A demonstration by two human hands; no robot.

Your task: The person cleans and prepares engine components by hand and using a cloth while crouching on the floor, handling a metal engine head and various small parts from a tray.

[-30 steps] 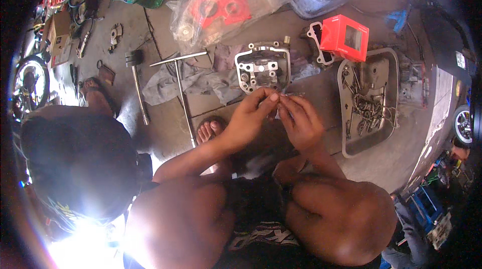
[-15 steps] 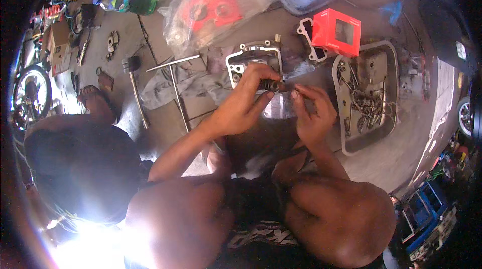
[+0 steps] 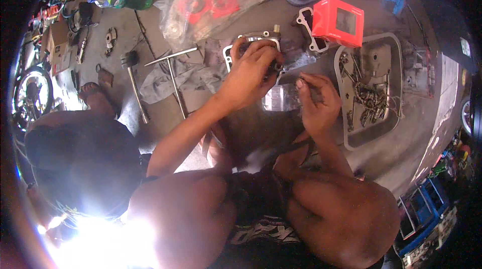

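My left hand (image 3: 251, 70) is closed, its curled fingers over a metal engine casting (image 3: 227, 54) with a pale gasket-like rim. A small dark metal part (image 3: 274, 66) shows at its fingertips; most of it is hidden, so its kind is unclear. To the right, apart from the casting, my right hand (image 3: 320, 102) holds thumb and fingertips pinched together. Whatever lies in that pinch is too small to make out. Below the casting, between my hands, is a shiny silvery surface (image 3: 280, 99).
A grey tray (image 3: 396, 88) of small metal parts stands at right, beside a red box (image 3: 337, 22) and a flat gasket (image 3: 304, 18). Left lie a T-handle wrench (image 3: 174, 83), a long socket tool (image 3: 134, 88) and a rag (image 3: 155, 85). Another person (image 3: 80, 158) sits at left.
My left hand has gone away from my right hand and up over the casting with the dark part. My right hand, still pinched, has shifted slightly right. The view has moved a little.
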